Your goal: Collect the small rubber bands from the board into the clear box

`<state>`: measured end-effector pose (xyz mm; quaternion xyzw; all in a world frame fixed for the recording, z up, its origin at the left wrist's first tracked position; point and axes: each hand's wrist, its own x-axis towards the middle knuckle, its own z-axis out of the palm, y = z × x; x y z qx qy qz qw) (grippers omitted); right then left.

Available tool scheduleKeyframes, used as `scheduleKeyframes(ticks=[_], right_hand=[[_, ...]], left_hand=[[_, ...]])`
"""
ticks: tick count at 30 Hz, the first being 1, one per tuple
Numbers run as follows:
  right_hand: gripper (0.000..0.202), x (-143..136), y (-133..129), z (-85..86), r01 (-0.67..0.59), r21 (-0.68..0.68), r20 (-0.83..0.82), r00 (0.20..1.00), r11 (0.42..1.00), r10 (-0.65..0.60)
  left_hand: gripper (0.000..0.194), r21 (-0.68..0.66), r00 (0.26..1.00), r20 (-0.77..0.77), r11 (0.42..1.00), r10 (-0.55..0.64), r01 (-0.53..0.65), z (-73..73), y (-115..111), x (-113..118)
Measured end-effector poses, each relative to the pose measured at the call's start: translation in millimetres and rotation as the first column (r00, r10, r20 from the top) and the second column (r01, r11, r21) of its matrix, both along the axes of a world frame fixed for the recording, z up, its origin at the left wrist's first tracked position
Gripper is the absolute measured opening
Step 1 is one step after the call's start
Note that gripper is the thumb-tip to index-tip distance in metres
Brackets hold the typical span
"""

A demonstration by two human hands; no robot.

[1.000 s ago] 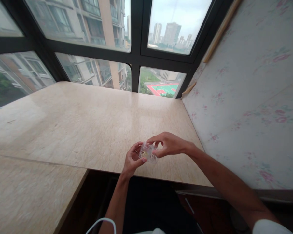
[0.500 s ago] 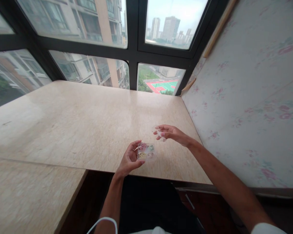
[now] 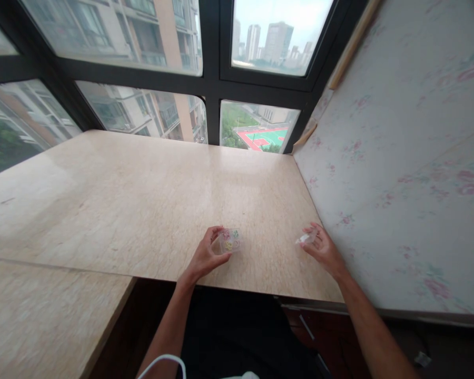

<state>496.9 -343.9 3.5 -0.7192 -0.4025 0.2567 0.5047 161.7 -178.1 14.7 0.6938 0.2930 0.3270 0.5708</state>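
1. The left hand (image 3: 205, 255) — thumb and fingers half-curled — grips a clear square plastic box (image 3: 230, 241) of pink, green and yellow pieces by its left side.
2. The right hand (image 3: 324, 251) pinches a clear plastic piece (image 3: 307, 238), well apart.
3. Beneath both: a beige marbled table (image 3: 142, 200), near its front edge.
4. Beyond: a black-framed window (image 3: 212, 84).

No text, label, brand, number or sign can be read.
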Motion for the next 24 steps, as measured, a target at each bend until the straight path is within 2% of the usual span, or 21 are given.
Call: scheduleKeyframes(ticks=[3, 5, 8, 12, 16, 18, 21, 24], right_hand=[[0.083, -1.5, -16.1, -4.2, 0.052, -0.048, 0.138, 0.989, 0.997, -0.045], [0.080, -3.6, -23.0, -4.3, 0.090, -0.093, 0.246, 0.967, 0.992, -0.064], [0.078, -6.6, -27.5, -6.1, 0.129, -0.147, 0.394, 0.917, 0.981, -0.062], [0.082, -9.9, -26.5, -12.6, 0.142, -0.160, 0.532, 0.846, 0.977, -0.036], [0.086, -9.3, -24.1, -20.1, 0.168, -0.133, 0.608, 0.792, 0.977, -0.053], [0.088, -7.2, -23.6, -24.3, 0.176, -0.126, 0.625, 0.778, 0.976, -0.060], [0.091, -3.1, -24.8, -31.8, 0.169, -0.132, 0.628, 0.776, 0.977, -0.050], [0.092, 1.5, -28.9, -39.8, 0.152, -0.129, 0.627, 0.778, 0.980, -0.038]], left_hand=[[0.060, 0.042, 0.996, -0.074, 0.998, 0.051, -0.048, -0.7, 1.2, 1.4], [0.059, 0.016, 0.997, -0.045, 0.998, 0.064, -0.063, -2.9, 1.7, 2.4], [0.058, -0.102, 0.990, 0.114, 0.992, 0.087, -0.076, -6.4, 4.0, 2.6], [0.058, -0.312, 0.911, 0.336, 0.941, 0.239, -0.132, -2.5, 12.6, -6.8], [0.054, -0.414, 0.794, 0.484, 0.896, 0.367, -0.162, 9.3, 28.6, -31.7], [0.050, -0.442, 0.747, 0.511, 0.875, 0.426, -0.197, 13.1, 38.9, -48.2], [0.045, -0.479, 0.675, 0.475, 0.809, 0.565, -0.340, 13.5, 55.4, -74.6], [0.048, -0.459, 0.623, 0.388, 0.728, 0.679, -0.509, 10.2, 71.5, -101.2]])
